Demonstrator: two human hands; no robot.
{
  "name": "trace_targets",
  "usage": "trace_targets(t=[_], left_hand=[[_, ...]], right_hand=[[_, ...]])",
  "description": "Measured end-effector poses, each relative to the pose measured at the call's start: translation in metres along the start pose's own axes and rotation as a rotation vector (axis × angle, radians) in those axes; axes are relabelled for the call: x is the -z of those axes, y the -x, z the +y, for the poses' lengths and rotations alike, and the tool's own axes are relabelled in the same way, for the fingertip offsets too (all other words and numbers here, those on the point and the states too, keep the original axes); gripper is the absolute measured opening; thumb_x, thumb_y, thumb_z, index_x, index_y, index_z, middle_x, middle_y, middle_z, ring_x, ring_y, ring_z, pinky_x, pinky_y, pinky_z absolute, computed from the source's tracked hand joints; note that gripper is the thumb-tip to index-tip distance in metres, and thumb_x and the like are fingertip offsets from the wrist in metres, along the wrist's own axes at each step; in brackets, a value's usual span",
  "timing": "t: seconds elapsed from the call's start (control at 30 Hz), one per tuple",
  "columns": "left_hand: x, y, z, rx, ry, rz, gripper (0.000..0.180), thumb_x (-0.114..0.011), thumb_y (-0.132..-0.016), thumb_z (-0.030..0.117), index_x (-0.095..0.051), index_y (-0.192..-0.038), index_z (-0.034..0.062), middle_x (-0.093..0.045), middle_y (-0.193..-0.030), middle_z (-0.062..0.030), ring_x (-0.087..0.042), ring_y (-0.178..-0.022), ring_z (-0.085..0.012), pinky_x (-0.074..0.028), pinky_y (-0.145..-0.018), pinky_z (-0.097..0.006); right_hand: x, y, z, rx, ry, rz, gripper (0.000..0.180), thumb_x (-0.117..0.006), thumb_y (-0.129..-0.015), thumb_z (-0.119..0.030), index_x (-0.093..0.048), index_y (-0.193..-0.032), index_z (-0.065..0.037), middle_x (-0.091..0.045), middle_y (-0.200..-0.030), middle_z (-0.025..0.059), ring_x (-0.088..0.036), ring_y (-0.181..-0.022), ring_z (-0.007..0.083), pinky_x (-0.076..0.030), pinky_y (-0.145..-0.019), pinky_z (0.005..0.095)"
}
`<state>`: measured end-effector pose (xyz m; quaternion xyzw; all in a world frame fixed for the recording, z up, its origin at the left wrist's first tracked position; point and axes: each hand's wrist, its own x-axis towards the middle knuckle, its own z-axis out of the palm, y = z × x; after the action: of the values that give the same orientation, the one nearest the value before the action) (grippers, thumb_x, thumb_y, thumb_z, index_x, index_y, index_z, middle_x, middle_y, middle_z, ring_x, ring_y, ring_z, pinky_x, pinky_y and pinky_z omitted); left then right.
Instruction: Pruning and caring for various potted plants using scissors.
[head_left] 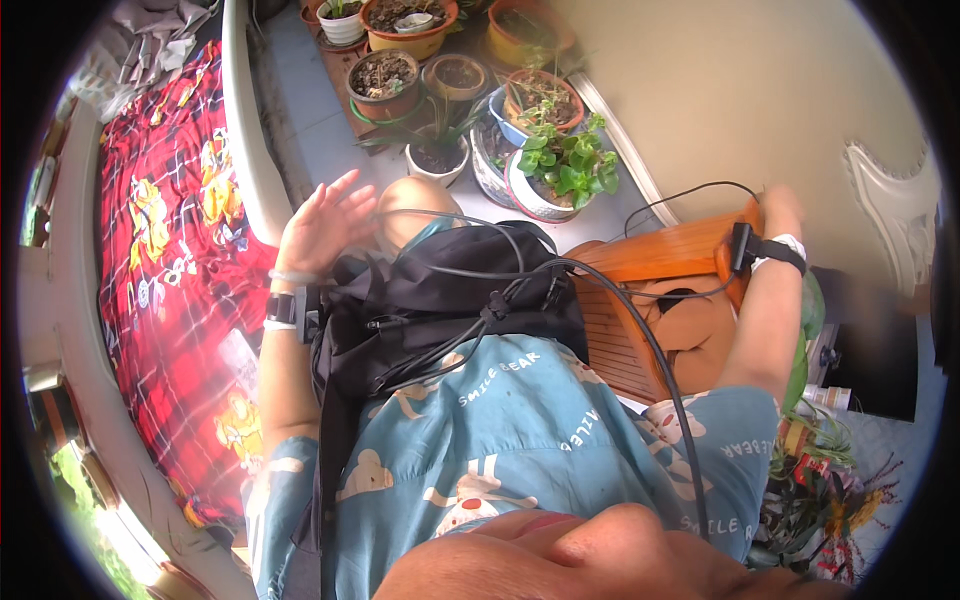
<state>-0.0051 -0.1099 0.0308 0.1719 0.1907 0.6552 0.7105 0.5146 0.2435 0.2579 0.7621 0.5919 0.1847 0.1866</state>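
My left hand (328, 222) is raised with its fingers spread and the palm showing, holding nothing; it is beside the bare knee (410, 212) and the edge of a bed. A black bag (450, 290) with drawstring cords lies on my lap, and dark cables run across it. My right hand (782, 208) is at the far corner of an orange wooden piece of furniture (668, 248) with slatted sides, close to the wall. Its fingers are mostly hidden, so whether they grip the wood does not show. Both wrists wear black strapped devices.
A bed with a red checked cover (165, 290) stretches along the left. Ahead are several potted plants, including a leafy green one in a white pot (540, 205). The beige wall (760, 90) rises at the far right. More plants (825, 500) are at the lower right.
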Motion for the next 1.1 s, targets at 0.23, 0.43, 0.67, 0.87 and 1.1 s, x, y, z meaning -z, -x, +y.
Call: trace_targets(t=[0.23, 0.43, 0.67, 0.87, 1.1], left_hand=[[-0.007, 0.005, 0.016, 0.079, -0.271, 0.166, 0.048, -0.041, -0.095, 0.037, -0.038, -0.134, 0.0083, -0.053, -0.119, -0.0094, -0.05, -0.114, -0.0247, -0.045, -0.09, -0.046], [-0.024, -0.007, 0.045, 0.0, -0.883, 0.416, 0.039, -0.05, -0.093, 0.025, -0.046, -0.127, 0.0062, -0.055, -0.115, -0.0093, -0.054, -0.1, -0.0172, -0.044, -0.083, -0.028], [-0.133, -0.068, 0.018, -0.235, -1.019, -0.056, 0.045, -0.054, -0.089, 0.009, -0.04, -0.131, 0.0014, -0.051, -0.121, -0.0075, -0.046, -0.114, -0.0174, -0.034, -0.101, -0.031], [-0.147, -0.083, -0.006, 0.01, -1.024, -0.157, 0.038, -0.048, -0.095, 0.016, -0.041, -0.13, 0.0043, -0.058, -0.103, -0.0047, -0.057, -0.089, -0.0116, -0.046, -0.083, -0.025], [-0.129, -0.071, 0.003, -0.001, -0.712, 0.128, 0.033, -0.042, -0.097, 0.018, -0.043, -0.127, 0.0036, -0.06, -0.089, -0.0053, -0.055, -0.063, -0.0102, -0.047, -0.055, -0.022]], right_hand=[[0.042, 0.003, -0.025, -0.023, -0.231, 0.338, 0.028, -0.044, -0.09, -0.024, -0.067, -0.1, -0.011, -0.065, -0.104, 0.0144, -0.062, -0.098, 0.0324, -0.051, -0.08, 0.0445], [0.102, 0.106, -0.048, 0.256, -0.625, 1.083, 0.022, -0.047, -0.089, -0.026, -0.063, -0.089, -0.01, -0.063, -0.072, 0.014, -0.063, -0.066, 0.0333, -0.05, -0.058, 0.0429], [0.081, 0.201, -0.136, 0.984, -1.772, 0.671, 0.006, -0.054, -0.086, -0.005, -0.059, -0.09, -0.004, -0.057, -0.063, 0.007, -0.061, -0.057, 0.0169, -0.044, -0.05, 0.0281], [0.05, 0.241, -0.176, 1.112, -1.974, 0.216, 0.015, -0.046, -0.094, -0.009, -0.054, -0.097, 0.004, -0.063, -0.084, 0.0102, -0.064, -0.071, 0.014, -0.054, -0.065, 0.0257], [0.033, 0.262, -0.228, 1.194, -2.449, -0.949, 0.031, -0.049, -0.093, -0.007, -0.048, -0.122, 0.004, -0.056, -0.115, 0.0138, -0.056, -0.105, 0.0196, -0.046, -0.093, 0.0334]])
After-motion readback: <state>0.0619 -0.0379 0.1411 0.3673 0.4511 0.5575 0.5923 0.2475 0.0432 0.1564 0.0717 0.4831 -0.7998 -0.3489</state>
